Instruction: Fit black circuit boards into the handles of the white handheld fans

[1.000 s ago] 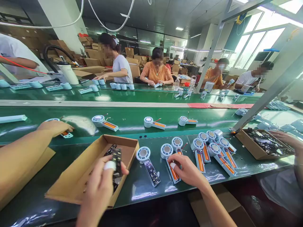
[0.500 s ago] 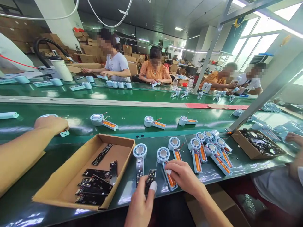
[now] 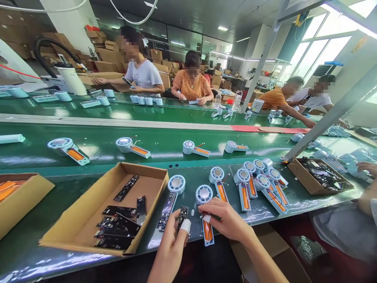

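Black circuit board (image 3: 183, 216) in left grip (image 3: 180, 228) (one, pinched); right grip (image 3: 205, 212) touches one fan (image 3: 204, 194).

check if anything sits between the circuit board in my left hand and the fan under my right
A small white piece lies between the circuit board in your left hand and the blue fan, and your right hand covers part of the fan's handle.

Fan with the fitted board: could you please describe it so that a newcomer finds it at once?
On the green table, find the box partly filled with black boards. Just right of it lies a pale blue fan. It bears a circuit board, whereas the neighbouring fans show orange inside.
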`<state>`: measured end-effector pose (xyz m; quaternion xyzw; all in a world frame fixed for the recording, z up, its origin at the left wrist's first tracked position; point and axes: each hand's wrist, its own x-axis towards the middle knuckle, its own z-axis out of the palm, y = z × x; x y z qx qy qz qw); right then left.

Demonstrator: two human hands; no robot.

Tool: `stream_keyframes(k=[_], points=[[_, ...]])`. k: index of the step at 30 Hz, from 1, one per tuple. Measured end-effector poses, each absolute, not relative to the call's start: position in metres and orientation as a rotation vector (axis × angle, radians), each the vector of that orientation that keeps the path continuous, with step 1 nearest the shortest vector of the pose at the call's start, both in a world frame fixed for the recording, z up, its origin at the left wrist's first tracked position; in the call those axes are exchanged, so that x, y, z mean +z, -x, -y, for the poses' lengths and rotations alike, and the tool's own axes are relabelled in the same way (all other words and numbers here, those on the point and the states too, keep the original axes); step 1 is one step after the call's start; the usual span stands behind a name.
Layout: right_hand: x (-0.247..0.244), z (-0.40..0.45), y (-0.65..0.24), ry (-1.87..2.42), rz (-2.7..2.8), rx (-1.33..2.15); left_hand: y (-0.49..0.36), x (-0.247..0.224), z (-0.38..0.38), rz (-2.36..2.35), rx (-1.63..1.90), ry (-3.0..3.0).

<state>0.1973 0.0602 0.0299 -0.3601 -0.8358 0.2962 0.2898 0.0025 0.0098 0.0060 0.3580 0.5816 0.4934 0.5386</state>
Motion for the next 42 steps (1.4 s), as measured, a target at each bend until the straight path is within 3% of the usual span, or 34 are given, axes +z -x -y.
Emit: stream_keyframes(k=[7, 14, 23, 28, 35, 42], points=[[0.03, -0.057, -0.202, 0.985, 2.175, 0.864, -0.001, 0.015, -0.014, -1.272, 1.197, -0.828], [0.032, -0.051, -0.194, 1.062, 2.376, 0.609, 0.003, 0.008, -0.017, -0.956, 1.281, -0.662], [0.023, -0.056, -0.184, 0.952, 2.21, 0.558, 0.004, 0.0, -0.017, -1.578, 1.152, -1.332], [0.02, -0.054, -0.179, 1.015, 2.18, 0.502, 0.006, 0.003, -0.02, -1.586, 1.177, -1.583], [0.014, -0.049, -0.174, 1.091, 1.96, 0.692, 0.004, -0.008, -0.02, -1.45, 0.985, -1.219], [0.014, -0.049, -0.171, 1.134, 1.879, 0.784, 0.002, 0.003, -0.028, -1.308, 1.089, -1.162]])
